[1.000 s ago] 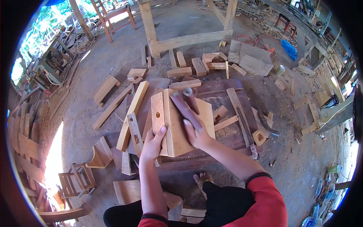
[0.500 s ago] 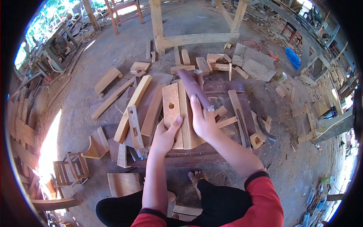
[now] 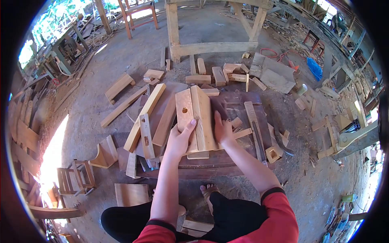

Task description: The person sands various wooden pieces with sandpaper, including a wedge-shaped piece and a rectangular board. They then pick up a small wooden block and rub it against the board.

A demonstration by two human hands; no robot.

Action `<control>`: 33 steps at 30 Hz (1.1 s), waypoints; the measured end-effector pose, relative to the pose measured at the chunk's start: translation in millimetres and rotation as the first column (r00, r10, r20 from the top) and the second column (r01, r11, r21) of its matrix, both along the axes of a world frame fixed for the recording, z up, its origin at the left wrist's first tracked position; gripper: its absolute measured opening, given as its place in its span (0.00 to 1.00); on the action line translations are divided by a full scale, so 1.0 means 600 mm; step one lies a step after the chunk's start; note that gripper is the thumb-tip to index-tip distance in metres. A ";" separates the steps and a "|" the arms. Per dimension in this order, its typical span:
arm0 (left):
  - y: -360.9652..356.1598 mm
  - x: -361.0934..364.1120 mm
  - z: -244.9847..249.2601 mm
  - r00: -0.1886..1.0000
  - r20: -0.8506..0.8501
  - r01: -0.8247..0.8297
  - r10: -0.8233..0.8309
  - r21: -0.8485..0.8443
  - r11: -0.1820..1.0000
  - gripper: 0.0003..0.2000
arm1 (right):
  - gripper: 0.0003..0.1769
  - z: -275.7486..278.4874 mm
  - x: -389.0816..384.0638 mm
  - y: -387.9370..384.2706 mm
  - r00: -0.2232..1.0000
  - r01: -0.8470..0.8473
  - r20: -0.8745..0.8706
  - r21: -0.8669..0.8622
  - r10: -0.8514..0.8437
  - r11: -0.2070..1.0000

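My left hand (image 3: 181, 139) grips a pale wooden block with a hole in its face (image 3: 185, 103), thumb laid across the front near the joint. A second angled wooden piece (image 3: 202, 117) sits tight against its right side. At the right edge of that piece is my right hand (image 3: 223, 128), its fingers curled around a dark brown wooden bar (image 3: 217, 104). The bar is smeared and blends with the dark board behind it, so its lower end is hidden. Both pieces stand tilted above a dark wooden work board (image 3: 239, 97).
Left of my hands lie a long wooden strip (image 3: 150, 107) and a holed slat (image 3: 146, 135). Farther right are a chisel-like long tool (image 3: 255, 129), a curved dark bar (image 3: 282, 141) and a small holed block (image 3: 273, 154). A wooden trestle (image 3: 214, 48) stands ahead.
The dark bar, raised across the top of the pieces before, has swung down along their right side with my right hand. The pieces have shifted slightly up and right.
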State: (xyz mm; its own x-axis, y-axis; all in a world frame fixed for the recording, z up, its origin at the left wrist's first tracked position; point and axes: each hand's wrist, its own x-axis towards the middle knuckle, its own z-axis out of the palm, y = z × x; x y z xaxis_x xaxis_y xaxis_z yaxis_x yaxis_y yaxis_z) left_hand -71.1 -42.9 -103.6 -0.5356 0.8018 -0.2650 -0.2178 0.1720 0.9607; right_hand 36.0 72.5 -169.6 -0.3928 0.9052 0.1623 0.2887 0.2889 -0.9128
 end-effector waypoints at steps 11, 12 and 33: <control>0.007 -0.023 -0.033 0.997 0.068 -0.049 0.048 0.008 0.999 0.26 | 0.20 -0.105 0.093 -0.058 0.981 -0.044 -0.176 0.183 0.077 0.982; 0.011 -0.021 -0.032 0.992 0.115 -0.052 0.047 0.043 0.998 0.26 | 0.20 -0.116 0.100 -0.041 0.998 -0.052 -0.035 0.058 0.054 0.997; 0.030 -0.002 -0.026 0.994 0.054 -0.095 0.092 0.069 0.993 0.25 | 0.23 -0.082 0.080 -0.016 0.970 -0.133 0.202 -0.032 0.137 0.991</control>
State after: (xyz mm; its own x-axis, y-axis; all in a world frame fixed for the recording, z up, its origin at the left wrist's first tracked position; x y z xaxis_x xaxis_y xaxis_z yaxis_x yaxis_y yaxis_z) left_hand -72.6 -25.0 -119.0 -0.5963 0.7668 -0.2377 -0.2788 0.0799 0.9570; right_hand 84.3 63.0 -218.8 -0.5346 0.8436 0.0510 0.4279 0.3222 -0.8444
